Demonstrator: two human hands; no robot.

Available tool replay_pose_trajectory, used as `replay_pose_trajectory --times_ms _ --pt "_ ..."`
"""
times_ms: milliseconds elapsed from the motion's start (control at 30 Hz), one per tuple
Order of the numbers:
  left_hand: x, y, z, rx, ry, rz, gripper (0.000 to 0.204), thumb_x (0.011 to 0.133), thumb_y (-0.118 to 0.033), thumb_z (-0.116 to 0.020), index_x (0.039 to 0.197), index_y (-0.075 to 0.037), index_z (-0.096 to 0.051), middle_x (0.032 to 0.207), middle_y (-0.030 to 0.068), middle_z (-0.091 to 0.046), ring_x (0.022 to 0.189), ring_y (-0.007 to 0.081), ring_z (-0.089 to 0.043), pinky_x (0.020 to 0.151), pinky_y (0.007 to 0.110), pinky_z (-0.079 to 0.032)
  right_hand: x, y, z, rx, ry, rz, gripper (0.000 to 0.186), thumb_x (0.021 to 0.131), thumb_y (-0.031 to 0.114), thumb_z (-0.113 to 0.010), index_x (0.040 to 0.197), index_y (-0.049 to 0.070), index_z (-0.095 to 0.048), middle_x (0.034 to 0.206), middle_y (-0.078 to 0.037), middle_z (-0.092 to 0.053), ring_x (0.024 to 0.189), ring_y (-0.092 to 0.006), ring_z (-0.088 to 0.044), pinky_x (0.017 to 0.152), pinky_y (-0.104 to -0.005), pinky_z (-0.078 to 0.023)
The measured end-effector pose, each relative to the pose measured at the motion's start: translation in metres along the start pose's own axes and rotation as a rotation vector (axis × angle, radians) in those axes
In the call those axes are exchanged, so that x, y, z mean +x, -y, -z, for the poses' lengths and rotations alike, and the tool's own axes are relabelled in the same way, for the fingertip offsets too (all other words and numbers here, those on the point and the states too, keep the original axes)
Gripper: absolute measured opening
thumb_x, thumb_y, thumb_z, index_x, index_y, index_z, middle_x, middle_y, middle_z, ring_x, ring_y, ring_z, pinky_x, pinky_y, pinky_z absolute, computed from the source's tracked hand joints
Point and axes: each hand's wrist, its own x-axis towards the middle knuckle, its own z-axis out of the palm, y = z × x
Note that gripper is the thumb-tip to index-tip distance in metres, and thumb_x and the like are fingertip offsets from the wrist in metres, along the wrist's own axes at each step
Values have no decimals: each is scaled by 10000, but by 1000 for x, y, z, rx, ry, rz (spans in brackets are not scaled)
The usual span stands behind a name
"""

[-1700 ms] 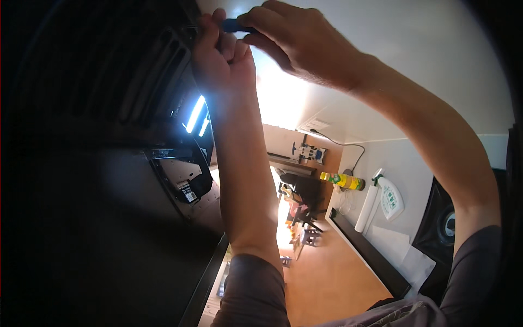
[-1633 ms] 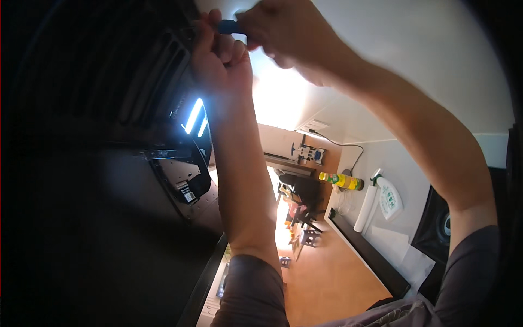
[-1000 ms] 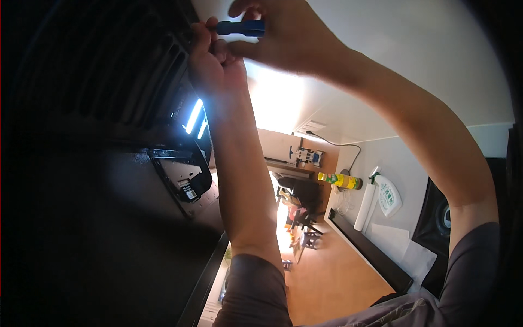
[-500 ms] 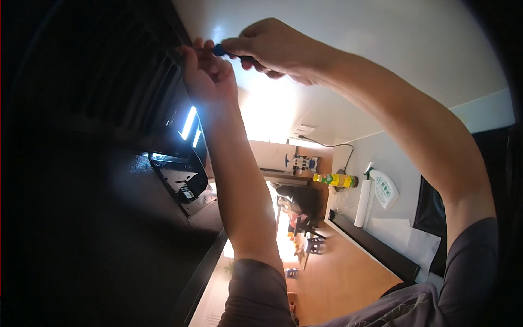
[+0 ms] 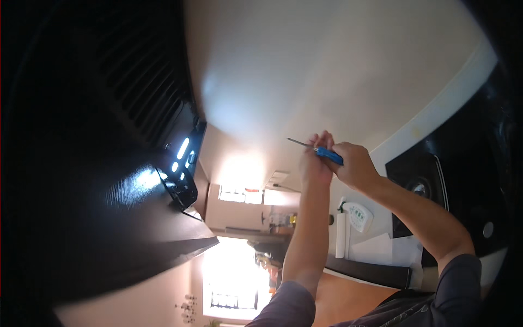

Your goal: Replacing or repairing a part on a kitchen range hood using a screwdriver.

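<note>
My right hand [image 5: 351, 166] is closed round the blue handle of a screwdriver [image 5: 331, 155], its metal shaft pointing left. My left hand [image 5: 316, 161] is just behind it, overlapped by the tool, with its fingers raised, partly curled and blurred; whether they hold anything I cannot tell. Both are in front of a pale wall [image 5: 327, 71], some way right of a black appliance like a range hood [image 5: 141, 82], which has long vent slots and lit lamps along its inner edge.
A black cooktop [image 5: 468, 174] is at the right. Beside it are a white spray bottle [image 5: 358, 217], a white roll [image 5: 341, 234] and white sheets [image 5: 370, 249]. A bright window [image 5: 229, 272] and a wooden surface [image 5: 343, 300] are at the bottom.
Both hands have moved down and right, away from the black appliance's edge, the screwdriver with them; its shaft now shows. The view has shifted, showing more wall, window and cooktop.
</note>
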Motion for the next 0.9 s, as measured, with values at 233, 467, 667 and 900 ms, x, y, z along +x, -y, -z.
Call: replay_pose_trajectory --times_ms 233,467,667,900 --pt "-73 77 3 120 288 55 322 766 147 -320 1017 13 -469 1162 217 -535 1165 369 -533 1025 473 -431 -78 -9 46 -34 -64 -251 283 823 251 -718 786 -13 -624 652 -185 -593 578 -329 -596 570 -368 -461" --pt "-137 115 23 135 409 142 393 736 138 -327 1076 45 -500 1199 220 -527 1193 336 -523 1040 413 -411 -155 -3 64 -143 -201 -222 252 814 247 -700 779 9 -625 700 -189 -623 687 -375 -629 613 -393 -480" --pt "-185 143 45 135 516 255 462 690 99 -344 1131 48 -472 1152 239 -549 1192 383 -515 1054 439 -396 -226 18 78 -71 -190 -467 208 809 205 -704 840 7 -648 731 -184 -644 670 -290 -650 622 -357 -485" --pt "-218 163 67 144 617 369 369 833 47 -448 1198 80 -495 1128 191 -587 1075 292 -581 950 369 -466 -275 28 94 257 -413 -664 228 858 220 -687 852 1 -627 625 -36 -560 527 -95 -513 457 -247 -376"
